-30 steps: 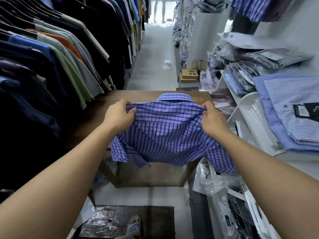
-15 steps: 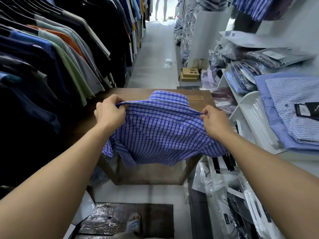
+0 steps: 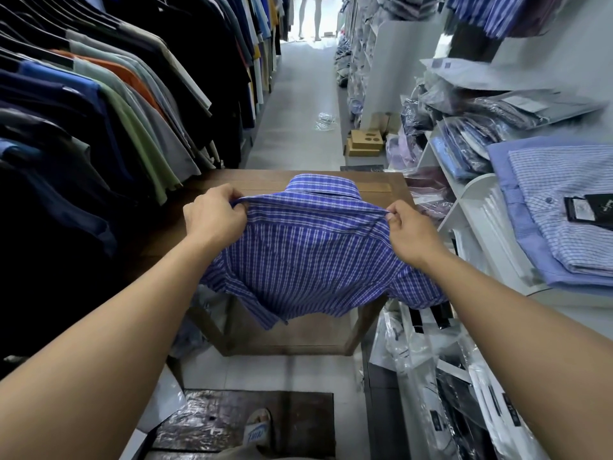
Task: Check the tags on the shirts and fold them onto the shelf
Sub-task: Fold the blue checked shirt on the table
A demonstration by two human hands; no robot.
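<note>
Shirt: blue plaid shirt (image 3: 315,260), collar away from the person, held stretched over the wooden tabletop (image 3: 265,179), hem hanging past the near edge.
Left hand: left hand (image 3: 214,215) grips one shoulder.
Right hand: right hand (image 3: 409,232) pinches the other shoulder.
Shelf: white shelf (image 3: 477,194) at right carries a folded pale striped shirt (image 3: 564,194) with a black tag (image 3: 580,209).
Rack: hanging shirts (image 3: 116,111) at left.

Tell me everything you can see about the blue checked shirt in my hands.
The short-sleeved shirt is blue-purple with white checks, thin woven fabric by its look. It is stretched by the shoulders: the left hand grips one, the right hand pinches the other. Its collar points away over the wooden table; the rest hangs down. No tag shows.
</note>
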